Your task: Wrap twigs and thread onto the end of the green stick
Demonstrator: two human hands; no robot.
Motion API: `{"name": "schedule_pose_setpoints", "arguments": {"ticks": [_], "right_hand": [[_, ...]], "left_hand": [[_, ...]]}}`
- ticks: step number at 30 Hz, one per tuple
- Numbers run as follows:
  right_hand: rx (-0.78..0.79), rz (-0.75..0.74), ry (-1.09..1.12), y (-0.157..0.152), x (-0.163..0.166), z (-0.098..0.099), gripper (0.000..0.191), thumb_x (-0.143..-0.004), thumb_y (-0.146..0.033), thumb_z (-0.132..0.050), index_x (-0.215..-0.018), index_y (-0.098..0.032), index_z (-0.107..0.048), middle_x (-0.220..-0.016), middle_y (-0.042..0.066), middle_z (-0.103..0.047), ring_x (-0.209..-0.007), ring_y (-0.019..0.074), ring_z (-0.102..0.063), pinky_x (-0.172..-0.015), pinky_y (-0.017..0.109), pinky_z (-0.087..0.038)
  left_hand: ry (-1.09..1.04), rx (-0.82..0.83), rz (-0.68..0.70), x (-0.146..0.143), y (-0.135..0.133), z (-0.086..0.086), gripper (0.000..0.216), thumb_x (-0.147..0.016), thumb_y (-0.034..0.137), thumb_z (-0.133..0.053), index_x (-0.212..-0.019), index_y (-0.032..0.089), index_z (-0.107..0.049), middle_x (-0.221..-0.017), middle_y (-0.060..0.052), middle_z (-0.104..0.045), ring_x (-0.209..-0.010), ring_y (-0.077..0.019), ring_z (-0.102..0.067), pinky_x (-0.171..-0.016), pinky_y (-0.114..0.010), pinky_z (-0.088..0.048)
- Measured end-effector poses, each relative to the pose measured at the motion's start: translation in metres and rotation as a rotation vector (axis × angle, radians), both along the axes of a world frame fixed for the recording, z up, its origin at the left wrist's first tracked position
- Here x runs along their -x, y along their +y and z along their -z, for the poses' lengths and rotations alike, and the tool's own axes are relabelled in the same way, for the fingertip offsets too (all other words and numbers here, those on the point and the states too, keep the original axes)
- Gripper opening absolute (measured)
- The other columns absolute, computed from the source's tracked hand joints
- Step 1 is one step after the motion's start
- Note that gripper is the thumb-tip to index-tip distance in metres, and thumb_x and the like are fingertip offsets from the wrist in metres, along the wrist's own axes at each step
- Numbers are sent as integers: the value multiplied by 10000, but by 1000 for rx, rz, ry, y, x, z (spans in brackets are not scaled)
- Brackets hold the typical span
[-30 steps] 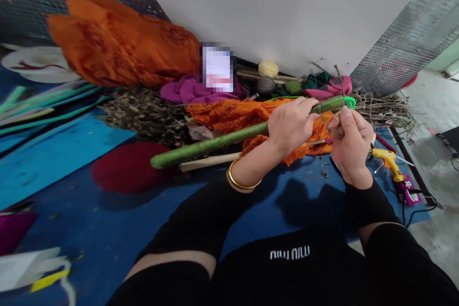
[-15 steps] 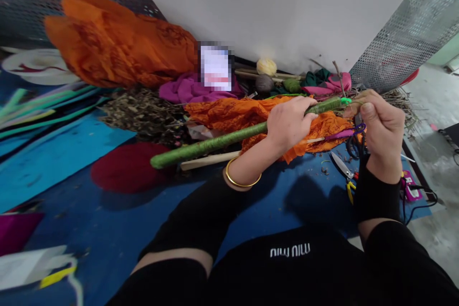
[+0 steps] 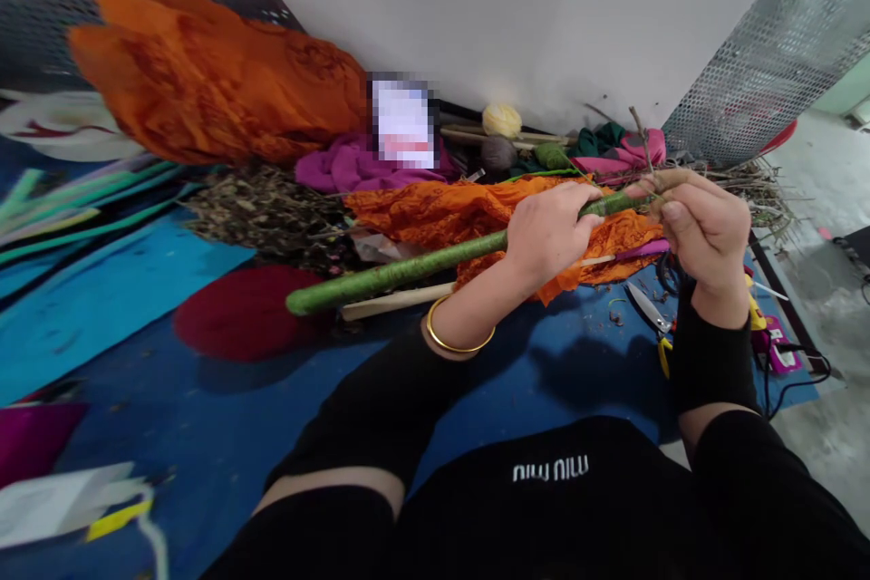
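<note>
A long stick wrapped in green yarn (image 3: 408, 269) slants across the middle, its right end higher in the view. My left hand (image 3: 550, 227) is closed round it right of its middle, thumb and fingers wrapped over the yarn. At the stick's right end, my right hand (image 3: 710, 222) is pinched, its fingers covering the tip. A thin strand (image 3: 656, 201) shows at those fingertips, though its course is partly hidden. Beneath the stick lies crumpled orange cloth (image 3: 421, 208). A pale wooden stick (image 3: 401, 301) lies behind my left wrist.
Scissors (image 3: 649, 308) and a pink-and-yellow item (image 3: 775, 343) with a black cord lie right. A dark red disc (image 3: 237, 313), dry leaves (image 3: 251, 208) and a blue sheet (image 3: 122, 290) lie left. Yarn balls (image 3: 501, 120), a blurred screen (image 3: 406, 127) and twigs (image 3: 765, 199) line the back.
My right hand has moved slightly left and up against the stick's end, now covering the bright green tip seen before. My left hand keeps its hold on the stick.
</note>
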State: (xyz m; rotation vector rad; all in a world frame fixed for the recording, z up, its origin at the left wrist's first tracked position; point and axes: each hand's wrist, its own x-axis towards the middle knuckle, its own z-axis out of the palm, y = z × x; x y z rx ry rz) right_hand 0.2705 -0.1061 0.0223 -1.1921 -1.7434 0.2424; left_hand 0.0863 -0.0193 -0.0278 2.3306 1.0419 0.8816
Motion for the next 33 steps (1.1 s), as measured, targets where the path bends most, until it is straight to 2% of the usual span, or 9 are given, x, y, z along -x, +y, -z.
{"name": "schedule_pose_setpoints", "arguments": {"ticks": [3, 7, 11, 16, 20, 24, 27, 30, 33], "right_hand": [[-26, 52, -26, 13, -1, 11, 357, -1013, -524, -648, -798, -264, -765, -1122, 64, -816, -1094, 251, -762, -986, 428, -616], [55, 86, -126, 23, -3, 21, 303, -976, -485, -705, -788, -251, -741, -1141, 57, -821, -1052, 233, -766, -875, 355, -602], [100, 92, -148, 17, 5, 17, 290, -945, -472, -734, -766, -245, -727, -1057, 38, -818, -947, 205, -760, -754, 313, -563], [128, 63, -71, 14, 11, 11, 292, -954, -470, -723, -765, -248, -715, -1055, 42, -804, -971, 204, -750, -754, 314, -550], [140, 96, -123, 25, 4, 19, 349, -972, -549, -677, -793, -251, -715, -1074, 48, -812, -1015, 224, -746, -769, 323, -531], [177, 101, -243, 40, -12, 32, 420, -1001, -580, -622, -754, -249, -701, -888, 39, -784, -841, 197, -693, -721, 314, -471], [241, 88, -303, 45, -24, 37, 361, -1013, -479, -620, -764, -246, -737, -732, 15, -729, -697, 177, -609, -674, 322, -407], [301, 84, -338, 47, -31, 36, 359, -1014, -385, -596, -715, -240, -730, -652, 2, -683, -624, 163, -547, -637, 326, -353], [331, 74, -334, 47, -31, 34, 397, -1000, -375, -613, -634, -234, -676, -585, -13, -629, -578, 147, -493, -616, 318, -330]], "left_hand": [[18, 10, 18, -1, -3, 0, 271, -950, 198, -681, -1195, 239, -790, -1226, -47, -823, -1150, -269, -760, -994, -407, -597], [72, 60, 52, -5, -6, 3, 280, -934, 194, -669, -1174, 239, -805, -1146, -45, -838, -1073, -269, -775, -949, -403, -607], [86, 52, 66, -7, -5, 8, 287, -916, 209, -662, -1155, 252, -816, -1124, -53, -842, -1033, -280, -776, -910, -403, -610], [91, 64, 75, -6, -5, 7, 288, -902, 207, -662, -1140, 244, -819, -1094, -54, -846, -982, -281, -780, -894, -412, -612], [101, 79, 95, -6, -10, 5, 307, -889, 213, -670, -1152, 253, -824, -1096, -45, -851, -1032, -289, -787, -925, -416, -618], [155, 90, 125, -9, -17, 4, 290, -886, 199, -675, -1123, 239, -837, -1107, -65, -852, -1061, -306, -796, -928, -414, -626], [178, 92, 125, -10, -22, 5, 259, -898, 190, -706, -1120, 234, -831, -1119, -69, -852, -1069, -303, -802, -958, -413, -626], [171, 87, 105, -11, -25, 7, 322, -911, 188, -732, -1225, 230, -790, -1125, -72, -853, -1080, -295, -806, -969, -405, -626], [149, 73, 104, -11, -26, 11, 439, -917, 184, -739, -1353, 234, -724, -1136, -68, -852, -1053, -286, -814, -961, -402, -631]]}}
